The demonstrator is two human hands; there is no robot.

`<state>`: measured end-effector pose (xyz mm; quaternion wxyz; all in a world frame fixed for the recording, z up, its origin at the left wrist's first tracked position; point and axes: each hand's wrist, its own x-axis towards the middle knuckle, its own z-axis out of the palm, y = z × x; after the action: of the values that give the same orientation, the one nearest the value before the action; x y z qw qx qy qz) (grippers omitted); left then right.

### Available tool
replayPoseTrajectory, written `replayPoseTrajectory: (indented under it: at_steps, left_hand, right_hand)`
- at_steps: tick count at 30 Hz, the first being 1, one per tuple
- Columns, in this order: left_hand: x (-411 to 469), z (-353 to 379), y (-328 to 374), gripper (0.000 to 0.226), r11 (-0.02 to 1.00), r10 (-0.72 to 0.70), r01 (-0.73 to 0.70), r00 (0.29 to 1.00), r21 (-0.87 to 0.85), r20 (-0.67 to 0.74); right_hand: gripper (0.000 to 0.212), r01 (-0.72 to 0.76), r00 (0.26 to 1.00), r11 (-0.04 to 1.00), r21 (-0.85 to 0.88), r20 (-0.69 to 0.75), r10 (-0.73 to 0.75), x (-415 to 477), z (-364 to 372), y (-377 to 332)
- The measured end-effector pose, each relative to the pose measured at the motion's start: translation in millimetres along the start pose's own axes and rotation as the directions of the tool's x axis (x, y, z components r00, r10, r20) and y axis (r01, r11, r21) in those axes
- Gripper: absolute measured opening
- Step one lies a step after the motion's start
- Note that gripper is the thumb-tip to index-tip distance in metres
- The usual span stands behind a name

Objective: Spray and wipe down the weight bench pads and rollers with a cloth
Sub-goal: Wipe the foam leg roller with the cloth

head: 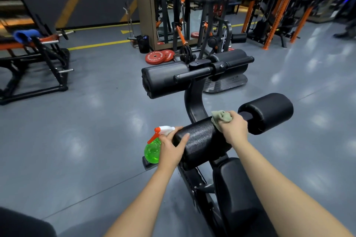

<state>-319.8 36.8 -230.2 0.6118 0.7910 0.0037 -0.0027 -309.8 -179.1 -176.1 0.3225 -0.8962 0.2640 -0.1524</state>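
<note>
At nine o'clock in your view, well apart from your work, another bench (32, 54) stands on the grey floor (86, 131). Toward twelve o'clock, red weight plates (157, 57) lie flat beyond the far rollers (165, 79).

Your left hand (171, 148) grips the spray bottle (153, 152) by its neck, fingers curled behind the white head, while your thumb lies stretched along the end of the near roller (200, 140). The bottle sits just at the roller's eight o'clock end, green body low and head up, with the orange nozzle facing nine o'clock (away from the roller).

The near roller's long axis runs from eight o'clock up to two o'clock, and its textured black foam lies between your two hands. At its two o'clock end the cloth (221, 117) is bunched against the foam, next to the gap before the second roller (267, 113) on the same bar. Your right hand (234, 129) clamps down on the cloth from above, fingers wrapped over both cloth and roller.

The bench pad (237, 188) stretches back toward you at five o'clock, under your right forearm.
</note>
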Motion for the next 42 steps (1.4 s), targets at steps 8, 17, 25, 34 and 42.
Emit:
replayPoseTrajectory:
  at_steps: [8, 17, 25, 34, 42]
  left_hand:
    - [15, 4, 3, 0.020, 0.994, -0.100, 0.098, 0.994, -0.056, -0.037]
    - [18, 12, 0, 0.070, 0.985, -0.171, 0.166, 0.981, -0.056, -0.097]
    - [30, 13, 0, 0.063, 0.964, -0.259, 0.251, 0.959, -0.084, -0.115]
    - [27, 15, 14, 0.051, 0.983, -0.184, 0.177, 0.966, -0.052, -0.182]
    - [9, 9, 12, 0.068, 0.993, -0.036, 0.033, 0.999, 0.114, 0.018]
  right_hand:
    - [0.024, 0.584, 0.809, 0.808, 0.077, 0.017, -0.587, -101, 36, -2]
    - [0.020, 0.270, 0.963, 0.960, -0.075, 0.018, -0.269, -3, 1, 19]
    - [0.022, 0.241, 0.971, 0.970, -0.022, -0.007, -0.241, -62, 24, -6]
    - [0.035, 0.397, 0.915, 0.915, -0.065, 0.102, -0.390, -46, 15, -4]
    - [0.028, 0.315, 0.948, 0.904, -0.290, 0.047, -0.315, -1, 27, -16]
